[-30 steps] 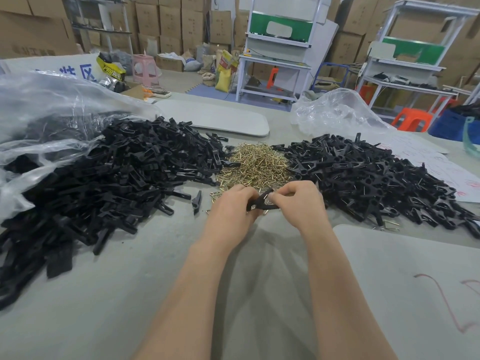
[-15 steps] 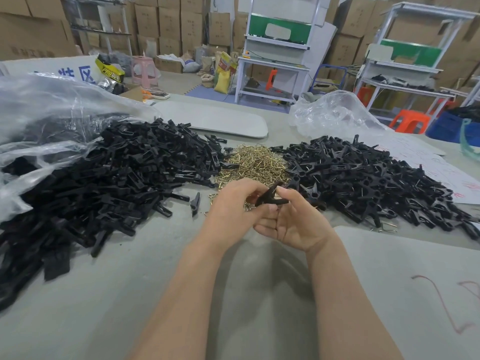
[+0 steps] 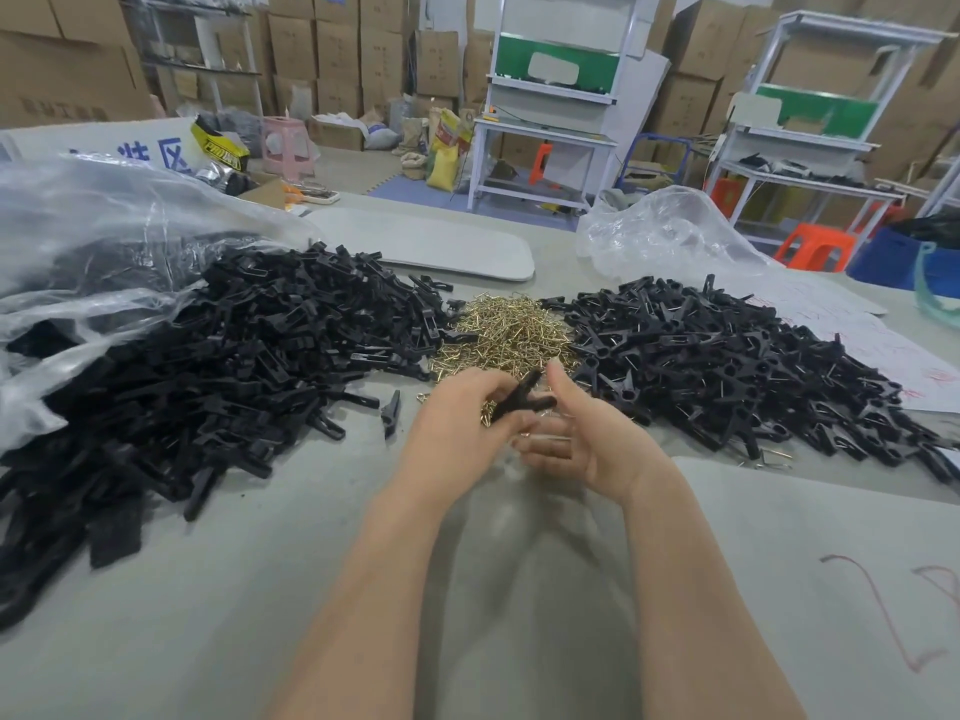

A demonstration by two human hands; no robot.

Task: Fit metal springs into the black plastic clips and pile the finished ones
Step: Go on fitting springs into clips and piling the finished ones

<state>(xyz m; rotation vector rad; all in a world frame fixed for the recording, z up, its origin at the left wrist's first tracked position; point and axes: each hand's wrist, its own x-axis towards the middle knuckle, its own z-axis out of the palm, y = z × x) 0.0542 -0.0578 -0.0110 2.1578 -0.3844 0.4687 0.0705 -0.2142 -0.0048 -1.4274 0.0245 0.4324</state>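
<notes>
At the middle of the grey bench (image 3: 218, 589), just in front of a heap of brass-coloured metal springs (image 3: 506, 332), a single black plastic clip (image 3: 519, 396) is held above the surface. It is pinched between the thumb and fingertips of the left hand (image 3: 457, 433), whose grip is closed on it, and it is tilted with one end raised toward the heap. The right hand (image 3: 587, 439) is turned palm inward just beside the clip, with its thumb upright and its fingers spread and loosely curled; its grip is released, and the end of the clip lies close to its thumb, though contact cannot be judged. Whether a spring is already seated in the held clip cannot be made out.

To the left of the springs a large mound of black clip parts (image 3: 208, 371) is spread over the bench, partly spilling from a clear plastic bag (image 3: 78, 241). One stray clip piece (image 3: 389, 410) lies alone between that mound and the left hand. To the right of the springs a second mound of assembled-looking clips (image 3: 737, 371) is piled, in which thin metal wires can be seen. Behind it a crumpled clear bag (image 3: 670, 236) is set on the bench.
</notes>
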